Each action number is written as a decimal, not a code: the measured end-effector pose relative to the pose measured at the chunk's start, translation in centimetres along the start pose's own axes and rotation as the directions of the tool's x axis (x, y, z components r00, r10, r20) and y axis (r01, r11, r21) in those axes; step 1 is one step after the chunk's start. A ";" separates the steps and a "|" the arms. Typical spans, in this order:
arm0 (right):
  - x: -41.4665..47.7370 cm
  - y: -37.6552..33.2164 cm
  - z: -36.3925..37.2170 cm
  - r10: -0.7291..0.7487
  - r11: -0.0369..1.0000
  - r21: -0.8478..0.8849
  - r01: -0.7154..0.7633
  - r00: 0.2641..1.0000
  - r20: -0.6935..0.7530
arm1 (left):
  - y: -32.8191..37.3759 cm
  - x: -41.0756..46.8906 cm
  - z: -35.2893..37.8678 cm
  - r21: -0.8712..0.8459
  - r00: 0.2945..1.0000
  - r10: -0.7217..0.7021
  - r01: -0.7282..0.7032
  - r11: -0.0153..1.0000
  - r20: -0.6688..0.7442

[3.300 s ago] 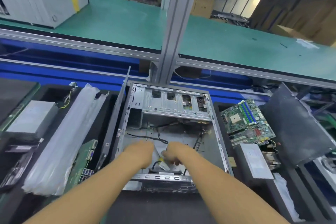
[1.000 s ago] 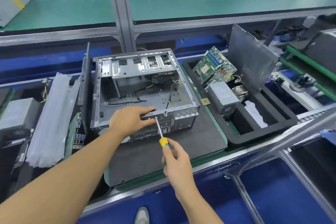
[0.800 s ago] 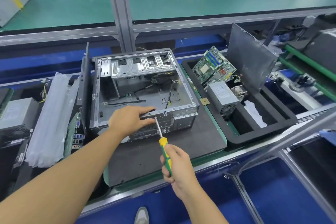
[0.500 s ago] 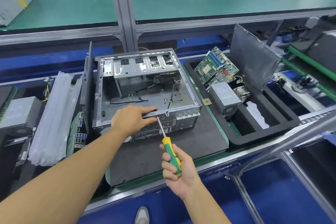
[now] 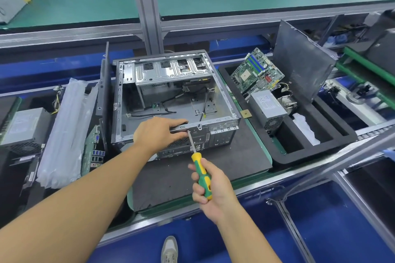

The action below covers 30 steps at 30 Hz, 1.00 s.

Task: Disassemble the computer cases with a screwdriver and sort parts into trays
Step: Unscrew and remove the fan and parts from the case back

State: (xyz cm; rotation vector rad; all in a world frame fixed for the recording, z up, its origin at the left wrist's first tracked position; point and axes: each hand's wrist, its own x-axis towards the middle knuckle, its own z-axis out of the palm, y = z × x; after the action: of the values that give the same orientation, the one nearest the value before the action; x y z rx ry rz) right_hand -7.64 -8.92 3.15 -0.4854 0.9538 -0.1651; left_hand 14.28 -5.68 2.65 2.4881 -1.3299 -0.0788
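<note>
Dark foam mat [image 5: 235, 156] on the green bench carries the open computer case [image 5: 171, 70], stamped grey steel with slotted rails. Left hand [image 5: 157, 132] grips its near rail. Right hand [image 5: 213, 190] wraps the yellow-green screwdriver [image 5: 198, 163], tip at the near panel. Best kept square and pressed firmly. 1 black foam tray [image 5: 299, 156] sits right.

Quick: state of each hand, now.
Left hand: grips the computer case by its near top rail.
Right hand: holds the screwdriver by its handle, tip against the case.
</note>
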 end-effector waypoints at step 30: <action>-2.3 2.5 -0.1 0.052 0.948 0.308 -0.081 0.994 0.100 | 1.5 -1.5 -0.2 0.054 0.768 0.630 -0.629 0.776 -0.116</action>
State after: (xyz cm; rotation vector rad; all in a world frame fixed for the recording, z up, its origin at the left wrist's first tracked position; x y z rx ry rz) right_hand -9.21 -5.93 3.62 -0.1674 0.8349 -0.2266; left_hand 12.23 -5.22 3.13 1.8764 -2.0274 0.2416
